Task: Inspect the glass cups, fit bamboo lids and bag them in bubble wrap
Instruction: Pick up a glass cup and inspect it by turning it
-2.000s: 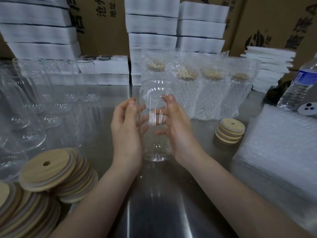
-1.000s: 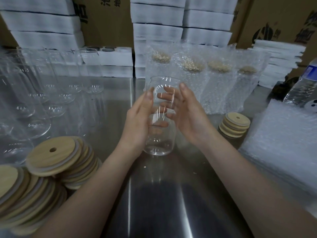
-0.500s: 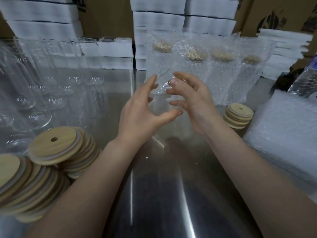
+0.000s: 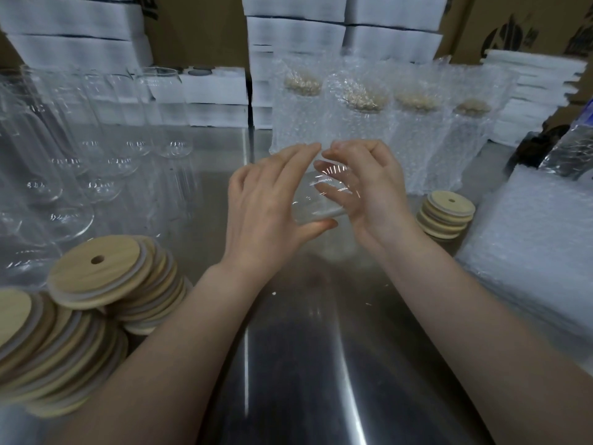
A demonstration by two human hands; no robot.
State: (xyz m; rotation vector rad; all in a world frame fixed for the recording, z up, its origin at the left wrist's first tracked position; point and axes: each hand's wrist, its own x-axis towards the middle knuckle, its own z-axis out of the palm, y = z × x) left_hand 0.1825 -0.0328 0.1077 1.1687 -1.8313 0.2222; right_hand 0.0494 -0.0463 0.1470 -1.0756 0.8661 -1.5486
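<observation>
I hold one clear glass cup tipped over above the steel table, its round end turned toward me. My left hand grips it from the left, thumb under it and fingers over the top. My right hand holds it from the right with curled fingers. Bamboo lids with a straw hole lie in leaning stacks at the near left. A small lid stack sits right of my hands. Several cups bagged in bubble wrap stand behind my hands.
Several bare glass cups stand in rows at the left. A pile of bubble-wrap bags lies at the right, with a plastic water bottle behind it. White foam boxes and cardboard cartons line the back.
The cup stood upright between my hands two seconds ago; I have since tipped it over so that one end faces me. The view has dipped slightly.
</observation>
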